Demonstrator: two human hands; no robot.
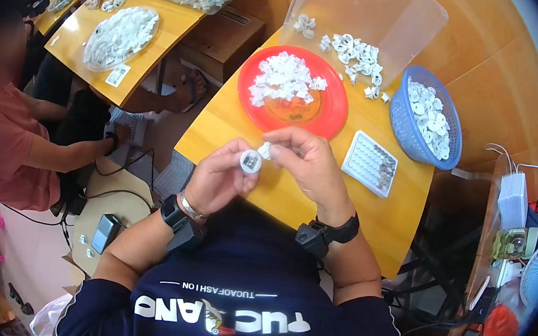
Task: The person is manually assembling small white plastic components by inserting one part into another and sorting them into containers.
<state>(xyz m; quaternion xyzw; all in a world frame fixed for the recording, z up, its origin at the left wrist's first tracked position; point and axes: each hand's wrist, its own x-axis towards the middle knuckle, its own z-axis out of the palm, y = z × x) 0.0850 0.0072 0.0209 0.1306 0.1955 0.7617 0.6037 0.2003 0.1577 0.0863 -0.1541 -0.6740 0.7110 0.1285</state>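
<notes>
Between the fingers of my left hand [217,171] is a round white plastic part [251,161] with a dark, metallic-looking centre facing up. Just right of it, my right hand [304,162] pinches a small white plastic piece [264,150], which is close to or touching the round part; I cannot tell which. Both hands are over the near edge of the yellow table [221,121]. Beyond them lies a red plate [331,118] with a heap of small white pieces [288,75]. To the right is a white tray [358,169] partly filled with small dark metallic parts.
A blue basket [401,121] of round white parts stands at the right. Behind the plate, a clear plastic bin [371,11] holds loose white pieces [359,54]. At left, a person in a pink shirt [7,140] sits near another table [157,7] bearing bags of white parts.
</notes>
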